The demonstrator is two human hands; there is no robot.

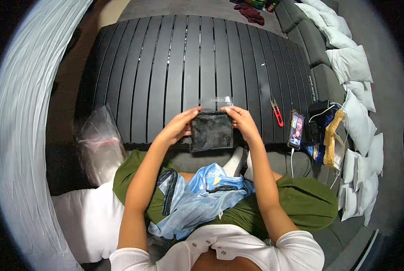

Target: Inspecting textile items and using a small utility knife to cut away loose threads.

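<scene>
A clear plastic bag point(212, 132) with a flat black folded thing inside hangs at the near edge of the slatted table. Its transparent flap point(216, 103) sticks up at the top. My left hand point(182, 125) pinches the bag's upper left corner, and my right hand point(242, 121) pinches the upper right corner. Across my lap lies a crumpled light blue cloth point(184, 207) with black strips on it. What exactly the black thing in the bag is, I cannot make out.
Red-handled thread snips point(277, 113) lie on the black slatted table point(175, 58), left of a propped phone point(296, 129) with a cable. A stack of clear plastic bags point(102, 151) rests at the left. White cushions point(353, 65) line the grey sofa point(321, 86) at the right.
</scene>
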